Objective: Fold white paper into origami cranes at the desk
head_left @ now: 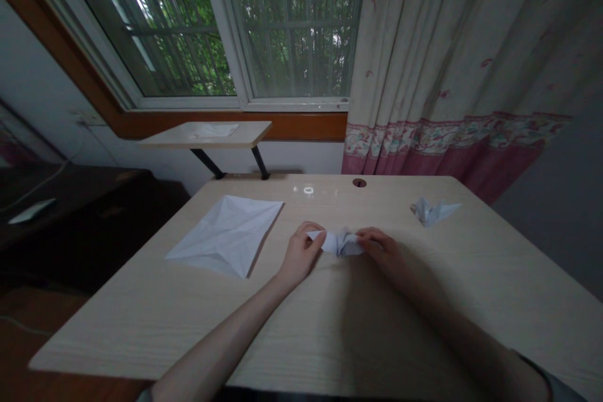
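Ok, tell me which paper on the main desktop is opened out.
The large creased sheet, leftmost on the desk; the small piece between the left hand and right hand, and the bird-like piece at right, are both folded up.

Desk (292,333) holds creased sheet (230,235) and paper crane (428,212)

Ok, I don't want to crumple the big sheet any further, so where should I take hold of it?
Probably pinch the sheet midway along its right edge, coming from the right: the shadow beside that edge suggests it stands slightly off the table. The left hand is on that side, though it holds the folded paper.
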A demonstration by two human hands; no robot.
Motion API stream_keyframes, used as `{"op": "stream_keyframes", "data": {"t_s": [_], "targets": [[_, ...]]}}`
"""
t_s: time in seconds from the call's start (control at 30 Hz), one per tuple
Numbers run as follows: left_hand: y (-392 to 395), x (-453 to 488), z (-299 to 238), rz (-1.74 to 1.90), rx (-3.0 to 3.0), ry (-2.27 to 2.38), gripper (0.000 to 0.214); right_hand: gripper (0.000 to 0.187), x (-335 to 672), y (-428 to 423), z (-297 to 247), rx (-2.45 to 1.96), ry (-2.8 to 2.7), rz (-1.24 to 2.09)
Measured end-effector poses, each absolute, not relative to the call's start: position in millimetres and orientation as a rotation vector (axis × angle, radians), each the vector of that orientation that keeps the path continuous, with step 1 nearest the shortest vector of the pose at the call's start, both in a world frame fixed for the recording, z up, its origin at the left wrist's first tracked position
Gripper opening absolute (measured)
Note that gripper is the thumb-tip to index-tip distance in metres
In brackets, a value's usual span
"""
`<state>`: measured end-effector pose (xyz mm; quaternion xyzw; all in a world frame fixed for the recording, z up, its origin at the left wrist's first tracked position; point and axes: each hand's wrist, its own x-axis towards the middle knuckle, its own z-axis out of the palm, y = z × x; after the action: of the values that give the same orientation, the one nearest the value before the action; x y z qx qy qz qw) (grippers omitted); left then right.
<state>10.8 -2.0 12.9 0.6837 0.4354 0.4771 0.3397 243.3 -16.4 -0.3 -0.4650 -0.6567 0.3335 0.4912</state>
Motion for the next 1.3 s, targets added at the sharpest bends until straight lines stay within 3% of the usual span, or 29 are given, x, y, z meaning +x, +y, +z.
{"op": "stream_keyframes", "data": {"t_s": [0.37, 0.7, 1.1, 1.3], "targets": [[14, 6, -3, 1.455, 1.605, 1.278, 0.032, 0.041, 253, -2, -24, -1.200, -1.465, 0.528], [16, 8, -4, 1.438, 1.489, 1.258, 0.031, 0.033, 253, 0, -29, -1.198, -1.417, 0.479], [11, 6, -2, 1.197, 1.880, 1.725, 0.012, 0.028, 250, 4, -35, -1.534, -1.493, 0.187], [5, 8, 5, 1.199, 1.955, 1.673, 0.007, 0.022, 246, 1, -34, -1.551, -1.516, 0.096]]}}
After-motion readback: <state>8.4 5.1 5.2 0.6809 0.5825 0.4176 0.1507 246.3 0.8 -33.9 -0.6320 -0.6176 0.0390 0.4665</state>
